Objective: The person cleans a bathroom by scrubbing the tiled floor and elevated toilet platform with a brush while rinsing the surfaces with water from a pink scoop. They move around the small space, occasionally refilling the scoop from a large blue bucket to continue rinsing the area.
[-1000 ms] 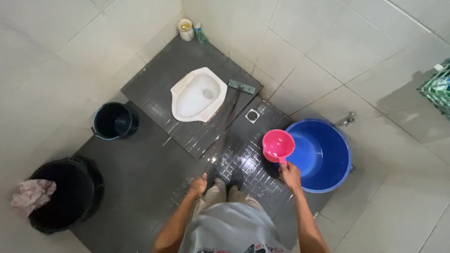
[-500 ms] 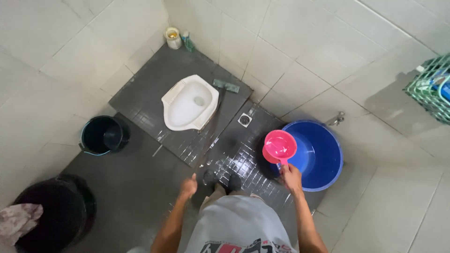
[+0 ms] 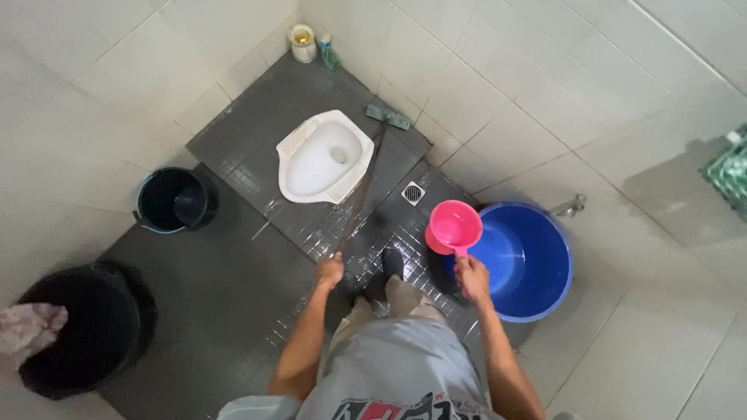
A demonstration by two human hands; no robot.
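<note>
In a tiled washroom, I stand on the wet dark floor with my right hand clenched around the handle of a pink water dipper, held level just over the near rim of the blue tub. My left hand, hanging loose half a second ago, is now closed on the long handle of a floor scrubber, whose green head rests beside the white squat toilet. One foot has stepped forward, so both tools are now in hand and I judge the scrubbing of the wet tiles ready to begin. Two black buckets stand to my left.
</note>
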